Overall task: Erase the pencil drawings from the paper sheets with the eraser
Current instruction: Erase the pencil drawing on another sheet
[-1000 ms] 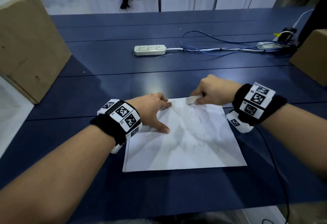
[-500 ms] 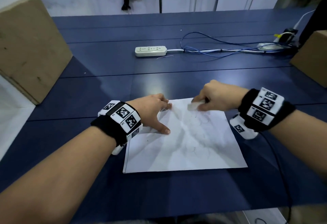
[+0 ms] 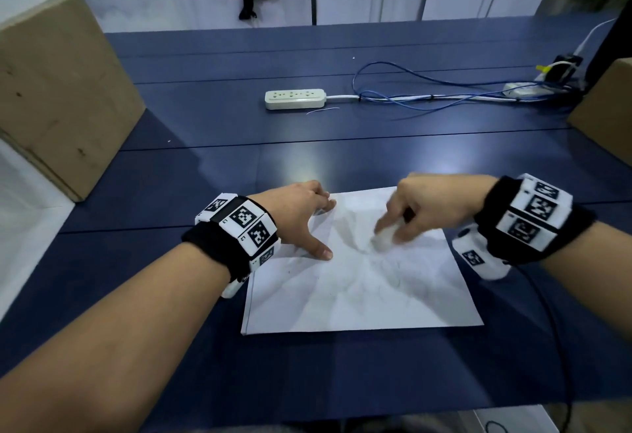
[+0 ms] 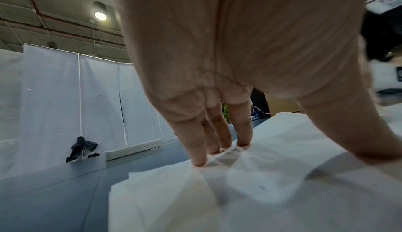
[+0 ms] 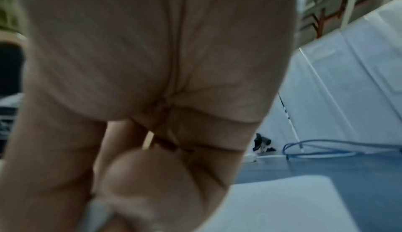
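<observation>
One white, creased paper sheet lies flat on the dark blue table, nearest the person; I can count only that one, though the edge may hide more beneath. The left hand presses its straight, spread fingers on the sheet's far-left corner. The right hand pinches the one small white eraser, blurred, against the upper middle of the sheet. The rubbing step looks under way; faint pencil lines below suggest the next strokes should work toward the near edge, with the sheet pinned. Farther off: one white power strip, a tangle of blue cables, two cardboard boxes.
</observation>
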The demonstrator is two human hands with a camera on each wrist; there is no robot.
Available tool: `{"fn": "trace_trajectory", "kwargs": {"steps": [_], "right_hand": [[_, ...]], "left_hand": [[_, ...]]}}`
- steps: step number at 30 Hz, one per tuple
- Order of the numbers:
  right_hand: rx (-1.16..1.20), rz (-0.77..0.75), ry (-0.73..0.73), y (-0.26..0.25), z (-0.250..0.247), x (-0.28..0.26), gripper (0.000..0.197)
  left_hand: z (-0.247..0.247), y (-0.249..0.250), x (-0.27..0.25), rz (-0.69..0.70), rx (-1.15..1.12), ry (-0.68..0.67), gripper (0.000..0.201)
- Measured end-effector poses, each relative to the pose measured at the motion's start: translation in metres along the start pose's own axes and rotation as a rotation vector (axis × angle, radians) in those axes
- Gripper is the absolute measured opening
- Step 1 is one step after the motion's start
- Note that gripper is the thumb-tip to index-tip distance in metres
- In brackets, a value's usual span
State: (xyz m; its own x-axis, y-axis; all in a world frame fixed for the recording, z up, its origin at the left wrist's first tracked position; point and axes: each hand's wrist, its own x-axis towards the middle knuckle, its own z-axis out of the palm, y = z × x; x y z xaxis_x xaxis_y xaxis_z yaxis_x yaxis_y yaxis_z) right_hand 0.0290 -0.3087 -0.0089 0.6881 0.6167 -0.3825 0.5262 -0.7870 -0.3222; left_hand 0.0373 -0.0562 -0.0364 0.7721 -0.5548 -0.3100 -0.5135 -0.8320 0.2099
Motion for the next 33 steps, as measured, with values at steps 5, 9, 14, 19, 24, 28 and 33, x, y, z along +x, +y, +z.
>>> {"fn": "trace_trajectory", "kwargs": {"steps": [5, 9, 14, 19, 24, 28, 33], "right_hand": [[-0.081, 0.047, 0.156, 0.002, -0.004, 0.014, 0.025], [-0.111, 0.126, 0.281, 0.011, -0.011, 0.025, 0.024], [0.075, -0.047, -0.041, -0.01, 0.001, -0.002, 0.023], [-0.112, 0.091, 0.213, 0.003, -0.011, 0.022, 0.027], [-0.096, 0.093, 0.198, 0.003, -0.007, 0.013, 0.026], [0.042, 0.009, -0.055, -0.011, -0.001, -0.006, 0.027], [-0.119, 0.178, 0.273, 0.009, -0.014, 0.022, 0.029]], "left_hand": [[-0.001, 0.001, 0.0, 0.002, -0.002, 0.0, 0.092], [-0.001, 0.001, -0.001, -0.003, -0.008, -0.004, 0.096], [-0.001, 0.0, -0.001, -0.004, -0.013, 0.003, 0.097], [-0.002, 0.002, 0.0, -0.01, -0.011, -0.008, 0.094], [0.0, 0.001, -0.002, -0.012, -0.021, 0.002, 0.094], [0.0, 0.001, 0.0, -0.007, -0.006, 0.004, 0.096], [-0.001, 0.001, -0.001, -0.011, -0.014, -0.011, 0.096]]}}
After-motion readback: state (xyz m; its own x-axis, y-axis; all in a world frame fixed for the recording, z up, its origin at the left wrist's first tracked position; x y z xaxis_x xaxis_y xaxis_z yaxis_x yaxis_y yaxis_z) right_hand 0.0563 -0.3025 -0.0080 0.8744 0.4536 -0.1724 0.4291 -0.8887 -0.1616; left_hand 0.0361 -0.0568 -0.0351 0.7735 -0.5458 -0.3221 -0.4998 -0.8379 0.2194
